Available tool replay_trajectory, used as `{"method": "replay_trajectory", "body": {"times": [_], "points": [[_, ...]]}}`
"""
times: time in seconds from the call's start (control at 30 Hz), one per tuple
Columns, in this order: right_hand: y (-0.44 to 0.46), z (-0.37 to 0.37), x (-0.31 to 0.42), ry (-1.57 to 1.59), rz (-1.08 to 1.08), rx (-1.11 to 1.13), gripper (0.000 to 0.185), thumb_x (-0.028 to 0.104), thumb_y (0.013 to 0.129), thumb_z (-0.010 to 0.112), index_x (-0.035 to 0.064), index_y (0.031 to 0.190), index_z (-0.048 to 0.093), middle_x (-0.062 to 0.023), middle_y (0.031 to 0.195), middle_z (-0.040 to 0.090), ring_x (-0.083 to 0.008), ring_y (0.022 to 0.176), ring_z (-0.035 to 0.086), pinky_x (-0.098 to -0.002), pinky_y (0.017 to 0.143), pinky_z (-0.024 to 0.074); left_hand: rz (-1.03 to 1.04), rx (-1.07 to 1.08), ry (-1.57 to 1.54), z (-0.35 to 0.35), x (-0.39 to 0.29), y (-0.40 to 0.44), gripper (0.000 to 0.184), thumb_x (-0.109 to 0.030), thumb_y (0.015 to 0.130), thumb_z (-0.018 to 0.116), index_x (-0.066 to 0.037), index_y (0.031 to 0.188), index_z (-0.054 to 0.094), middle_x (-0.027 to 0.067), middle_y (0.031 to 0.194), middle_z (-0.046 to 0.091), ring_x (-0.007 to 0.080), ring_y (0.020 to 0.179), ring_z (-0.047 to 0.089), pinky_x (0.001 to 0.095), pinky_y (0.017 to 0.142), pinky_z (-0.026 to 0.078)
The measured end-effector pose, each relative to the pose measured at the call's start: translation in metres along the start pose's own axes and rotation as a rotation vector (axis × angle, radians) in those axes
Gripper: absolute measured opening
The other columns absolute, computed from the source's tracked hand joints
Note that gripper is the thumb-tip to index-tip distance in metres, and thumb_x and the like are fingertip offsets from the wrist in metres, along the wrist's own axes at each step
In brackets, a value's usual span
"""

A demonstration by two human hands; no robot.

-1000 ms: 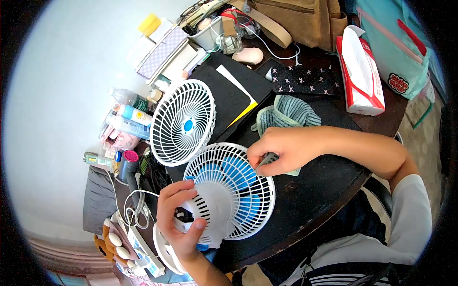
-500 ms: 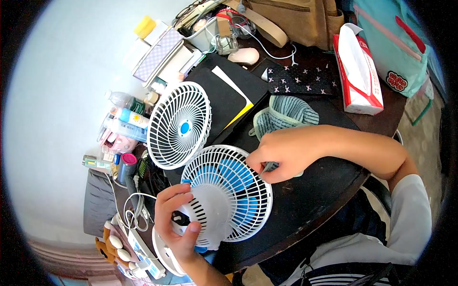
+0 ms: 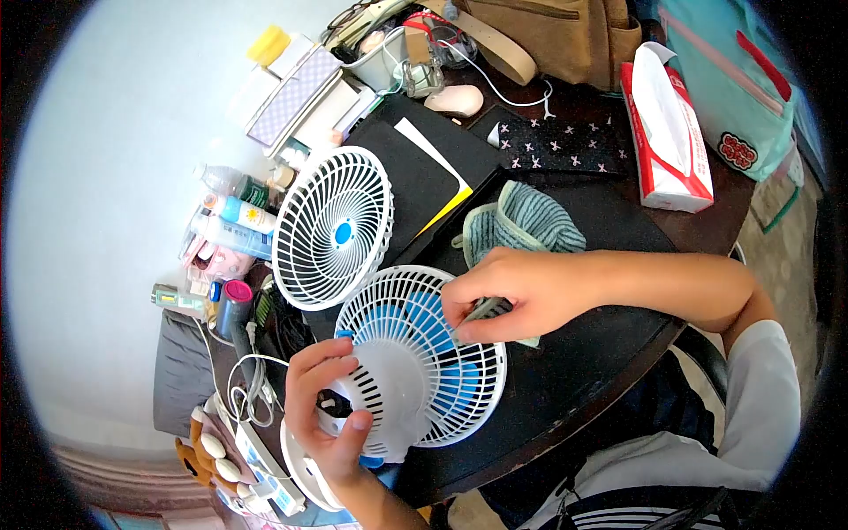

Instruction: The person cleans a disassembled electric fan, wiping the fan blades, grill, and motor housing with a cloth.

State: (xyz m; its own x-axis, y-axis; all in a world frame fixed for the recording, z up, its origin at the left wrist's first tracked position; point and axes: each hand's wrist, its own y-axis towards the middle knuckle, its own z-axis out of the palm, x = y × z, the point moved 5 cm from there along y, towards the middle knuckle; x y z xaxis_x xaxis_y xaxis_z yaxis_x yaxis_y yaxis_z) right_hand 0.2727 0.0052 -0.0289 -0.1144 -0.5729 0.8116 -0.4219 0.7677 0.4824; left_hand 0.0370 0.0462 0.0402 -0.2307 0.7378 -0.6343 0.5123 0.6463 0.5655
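My left hand [image 3: 322, 415] is wrapped around the back of a white fan head [image 3: 389, 397], thumb on one side of the motor housing and fingers on the other. Blue blades [image 3: 455, 380] show through the slats of its rear grille. In my right hand [image 3: 517, 296] a green-and-grey striped cloth [image 3: 534, 216] is pinched, with a fold of it at the fingertips against the grille's outer slats. The rest of the cloth lies bunched on the desk behind the hand. A detached white front grille [image 3: 340, 265] with a blue centre leans beside the fan head.
Bottles [image 3: 234, 234] crowd the wall side. A power strip [image 3: 269, 468] with cables sits at lower left. A black folder [image 3: 415, 168], a mouse [image 3: 455, 100], a tissue pack [image 3: 667, 141] and a brown bag [image 3: 556, 40] line the far side of the dark desk [image 3: 574, 380].
My right hand has shifted slightly left and down across the grille, drawing the cloth along. My left hand keeps its hold and the fan head stays in place.
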Motion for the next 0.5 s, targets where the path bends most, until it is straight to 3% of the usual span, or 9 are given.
{"method": "replay_trajectory", "body": {"times": [0.27, 0.37, 0.5], "points": [[-0.003, -0.002, 0.012, -0.298, 0.098, 0.102, 0.013, 0.013, 0.094, 0.068, 0.0023, 0.100, 0.062, -0.0108, 0.090, 0.069, -0.0312, 0.075, 0.069, -0.0407, 0.065, 0.0540, -0.015, -0.011, 0.001, 0.001, -0.003, 0.000, 0.058, -0.052, 0.078, 0.077, 0.000, 0.103, 0.073, 0.0208, 0.113, 0.068, 0.0300, 0.103, 0.065, 0.0398, 0.091, 0.050], [-0.005, 0.004, 0.011, -0.408, -0.007, 0.044, 0.014, 0.014, 0.094, 0.067, 0.0028, 0.100, 0.061, -0.0102, 0.090, 0.068, -0.0311, 0.072, 0.068, -0.0414, 0.060, 0.0538, -0.011, -0.004, 0.000, 0.001, -0.002, 0.000, 0.059, -0.052, 0.078, 0.077, 0.000, 0.104, 0.072, 0.0208, 0.114, 0.068, 0.0302, 0.104, 0.065, 0.0397, 0.092, 0.050], [-0.005, 0.012, 0.016, -0.490, -0.064, -0.060, 0.017, 0.018, 0.092, 0.064, 0.0034, 0.100, 0.059, -0.0140, 0.086, 0.066, -0.0367, 0.071, 0.069, -0.0481, 0.062, 0.0561, -0.026, -0.015, -0.006, 0.001, -0.001, 0.000, 0.060, -0.053, 0.078, 0.078, 0.000, 0.105, 0.072, 0.0209, 0.114, 0.067, 0.0305, 0.105, 0.065, 0.0398, 0.093, 0.049]]}}
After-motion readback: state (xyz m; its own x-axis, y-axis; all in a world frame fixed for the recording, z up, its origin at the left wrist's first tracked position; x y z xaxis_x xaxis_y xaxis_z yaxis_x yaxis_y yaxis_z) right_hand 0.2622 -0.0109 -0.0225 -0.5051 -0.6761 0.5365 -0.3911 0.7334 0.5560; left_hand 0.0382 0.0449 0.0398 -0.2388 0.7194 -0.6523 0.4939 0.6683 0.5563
